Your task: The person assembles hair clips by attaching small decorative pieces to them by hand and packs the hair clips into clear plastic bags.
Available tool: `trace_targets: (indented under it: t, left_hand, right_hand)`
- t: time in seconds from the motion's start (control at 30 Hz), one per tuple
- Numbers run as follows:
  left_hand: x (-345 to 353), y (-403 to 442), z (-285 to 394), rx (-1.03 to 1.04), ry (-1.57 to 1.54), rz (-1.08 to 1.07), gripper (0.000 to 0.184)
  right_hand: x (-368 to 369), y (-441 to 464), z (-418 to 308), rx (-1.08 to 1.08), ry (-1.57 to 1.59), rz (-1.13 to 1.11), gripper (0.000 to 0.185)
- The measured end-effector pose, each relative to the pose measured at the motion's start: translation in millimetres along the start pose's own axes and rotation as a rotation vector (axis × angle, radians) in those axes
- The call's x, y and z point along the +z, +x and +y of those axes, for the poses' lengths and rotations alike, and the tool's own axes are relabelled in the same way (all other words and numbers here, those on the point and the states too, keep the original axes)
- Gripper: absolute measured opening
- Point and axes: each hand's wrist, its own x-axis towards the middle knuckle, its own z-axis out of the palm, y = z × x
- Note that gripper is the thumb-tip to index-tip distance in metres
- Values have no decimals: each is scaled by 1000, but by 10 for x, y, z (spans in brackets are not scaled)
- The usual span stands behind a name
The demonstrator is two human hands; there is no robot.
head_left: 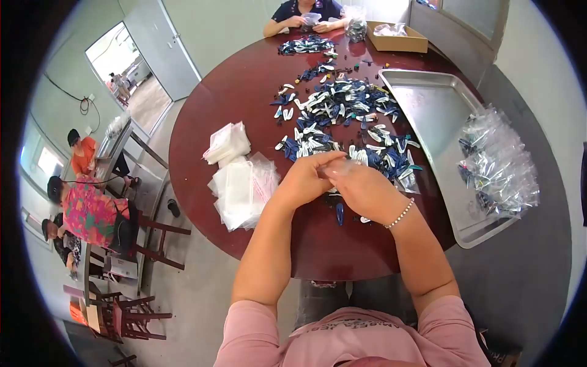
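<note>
My left hand [309,178] and my right hand [368,191] meet over the near edge of the pile, fingers curled together. A clear plastic bag [351,166] shows faintly between them; its contents cannot be made out. Just beyond lies a heap of small blue and white hair clips [342,101]. One blue clip [340,213] rests on the table below my hands. To the left of my left hand are stacks of empty clear bags [244,189], with another stack [227,144] behind. Beside my right hand, a small clear bag [408,182] lies by the clips.
A metal tray [422,104] on the right holds several filled clear bags [501,162]. Across the round table [214,92] a person [307,17] handles a bag near a cardboard box [397,41]. People [92,208] sit at another table to the left.
</note>
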Motion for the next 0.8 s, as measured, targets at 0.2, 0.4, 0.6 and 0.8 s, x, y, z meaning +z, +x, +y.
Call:
trace_targets:
  t: [0.2, 0.4, 0.6, 0.8]
  left_hand:
    - [4, -4, -29, 23, 22, -35, 52]
    - [17, 6, -66, 54, 15, -32, 51]
    - [12, -1, -49, 30, 22, -51, 52]
    - [11, 24, -120, 75, -86, -65, 52]
  right_hand:
    - [-92, 44, -22, -34, 127, 19, 20]
    - [1, 25, -59, 115, 175, 51, 19]
    - [-45, 27, -45, 238, 165, -80, 21]
    - [-68, 31, -44, 0, 118, 73, 18]
